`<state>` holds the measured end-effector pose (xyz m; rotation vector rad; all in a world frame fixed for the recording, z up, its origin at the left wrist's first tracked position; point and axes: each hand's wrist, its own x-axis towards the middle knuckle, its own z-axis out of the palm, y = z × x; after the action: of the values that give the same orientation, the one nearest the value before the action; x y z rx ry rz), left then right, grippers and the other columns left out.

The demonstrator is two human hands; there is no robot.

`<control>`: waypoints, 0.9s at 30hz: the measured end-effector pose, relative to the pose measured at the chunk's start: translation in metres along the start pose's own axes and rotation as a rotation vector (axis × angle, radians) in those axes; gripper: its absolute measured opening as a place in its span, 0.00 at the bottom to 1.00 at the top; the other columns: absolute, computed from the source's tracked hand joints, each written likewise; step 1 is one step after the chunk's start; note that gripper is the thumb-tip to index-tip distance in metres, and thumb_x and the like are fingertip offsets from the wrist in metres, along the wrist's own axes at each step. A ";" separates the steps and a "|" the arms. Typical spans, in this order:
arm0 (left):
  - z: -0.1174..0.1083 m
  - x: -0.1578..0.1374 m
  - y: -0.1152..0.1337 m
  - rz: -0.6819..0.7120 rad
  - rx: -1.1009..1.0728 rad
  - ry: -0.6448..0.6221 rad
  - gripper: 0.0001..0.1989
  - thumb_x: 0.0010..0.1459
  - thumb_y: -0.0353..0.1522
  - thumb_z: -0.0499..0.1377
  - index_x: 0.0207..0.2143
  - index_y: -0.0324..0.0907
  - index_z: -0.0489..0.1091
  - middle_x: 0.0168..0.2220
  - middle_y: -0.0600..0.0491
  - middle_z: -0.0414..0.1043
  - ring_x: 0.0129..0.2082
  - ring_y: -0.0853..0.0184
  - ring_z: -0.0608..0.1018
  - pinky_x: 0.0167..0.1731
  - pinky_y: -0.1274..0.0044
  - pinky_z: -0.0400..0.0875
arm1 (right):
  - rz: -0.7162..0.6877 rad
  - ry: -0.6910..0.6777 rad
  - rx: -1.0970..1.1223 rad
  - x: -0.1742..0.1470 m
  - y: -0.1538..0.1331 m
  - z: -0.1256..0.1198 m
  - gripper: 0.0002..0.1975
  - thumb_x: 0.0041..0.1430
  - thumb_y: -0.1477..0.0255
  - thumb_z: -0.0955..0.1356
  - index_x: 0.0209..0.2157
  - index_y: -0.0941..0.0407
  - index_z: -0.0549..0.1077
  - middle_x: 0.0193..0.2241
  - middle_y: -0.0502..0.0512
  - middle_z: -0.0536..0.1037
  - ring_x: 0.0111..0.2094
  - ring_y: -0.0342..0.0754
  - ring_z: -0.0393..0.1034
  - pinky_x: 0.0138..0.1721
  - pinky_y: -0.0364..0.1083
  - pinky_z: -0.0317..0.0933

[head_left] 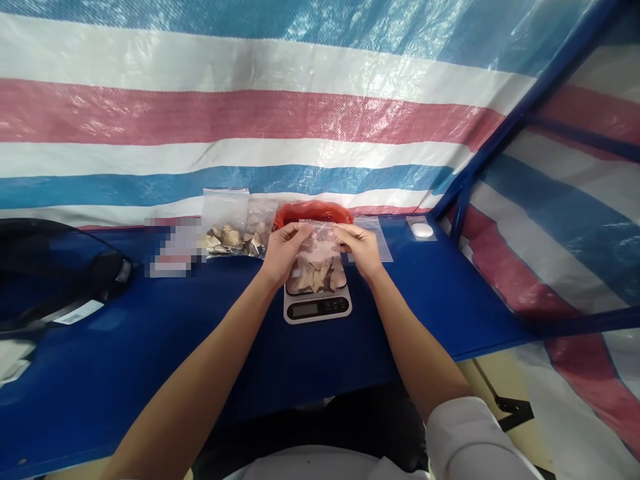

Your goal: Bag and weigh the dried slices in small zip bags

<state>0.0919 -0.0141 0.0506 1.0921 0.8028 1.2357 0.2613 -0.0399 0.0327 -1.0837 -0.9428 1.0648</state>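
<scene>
Both hands grip the top edge of a clear zip bag holding brownish-white dried slices, perhaps mushrooms. My left hand pinches its upper left corner, and my right hand pinches the upper right. The bag hangs over a white kitchen scale with a dark display; whether its bottom rests on the platform I cannot tell. Just behind the hands sits a red plastic bag, partly hidden. Left of my left hand stand filled zip bags with similar pieces.
Flat clear bags lie right of the scale. Farther right is a small bag with a white round item. A black strapped object occupies the left of the blue table. Striped sheeting hangs behind; a blue frame post stands right.
</scene>
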 end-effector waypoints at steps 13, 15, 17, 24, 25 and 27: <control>-0.032 -0.004 -0.017 0.228 0.198 0.065 0.13 0.49 0.42 0.71 0.24 0.42 0.78 0.22 0.54 0.76 0.24 0.69 0.75 0.30 0.76 0.71 | -0.016 -0.019 -0.047 -0.003 0.007 -0.002 0.18 0.43 0.55 0.78 0.31 0.53 0.81 0.28 0.50 0.82 0.33 0.47 0.78 0.33 0.46 0.74; -0.035 -0.004 -0.018 0.222 0.196 0.060 0.13 0.50 0.41 0.71 0.23 0.42 0.78 0.22 0.55 0.75 0.24 0.69 0.75 0.30 0.76 0.71 | -0.014 -0.013 -0.041 -0.003 0.007 -0.003 0.18 0.42 0.55 0.78 0.30 0.53 0.80 0.27 0.49 0.81 0.32 0.47 0.78 0.32 0.45 0.73; -0.038 -0.003 -0.020 0.210 0.189 0.058 0.12 0.49 0.41 0.71 0.24 0.42 0.78 0.22 0.55 0.75 0.24 0.68 0.76 0.30 0.76 0.71 | -0.004 -0.010 -0.035 -0.003 0.008 -0.003 0.18 0.41 0.55 0.78 0.30 0.53 0.80 0.27 0.50 0.81 0.32 0.47 0.77 0.31 0.44 0.73; -0.042 -0.001 -0.028 0.185 0.131 0.110 0.11 0.46 0.41 0.72 0.23 0.43 0.78 0.24 0.55 0.77 0.25 0.70 0.75 0.29 0.77 0.70 | 0.049 -0.038 -0.068 -0.002 0.009 -0.002 0.20 0.41 0.52 0.78 0.30 0.53 0.81 0.27 0.51 0.81 0.31 0.48 0.77 0.28 0.44 0.72; -0.041 -0.002 -0.028 0.173 0.132 0.111 0.11 0.46 0.41 0.72 0.23 0.43 0.78 0.24 0.55 0.77 0.24 0.70 0.75 0.28 0.77 0.70 | 0.050 -0.039 -0.066 -0.002 0.009 -0.003 0.20 0.41 0.53 0.78 0.30 0.53 0.80 0.27 0.51 0.81 0.31 0.48 0.77 0.28 0.44 0.72; -0.040 -0.004 -0.025 0.142 0.140 0.107 0.12 0.47 0.42 0.72 0.23 0.43 0.78 0.23 0.56 0.76 0.23 0.70 0.74 0.26 0.77 0.70 | 0.051 -0.038 -0.053 -0.002 0.009 -0.004 0.19 0.41 0.53 0.78 0.30 0.53 0.80 0.27 0.51 0.81 0.31 0.48 0.77 0.27 0.43 0.72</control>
<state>0.0624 -0.0098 0.0137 1.2210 0.9175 1.3826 0.2630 -0.0411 0.0235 -1.1396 -0.9828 1.1114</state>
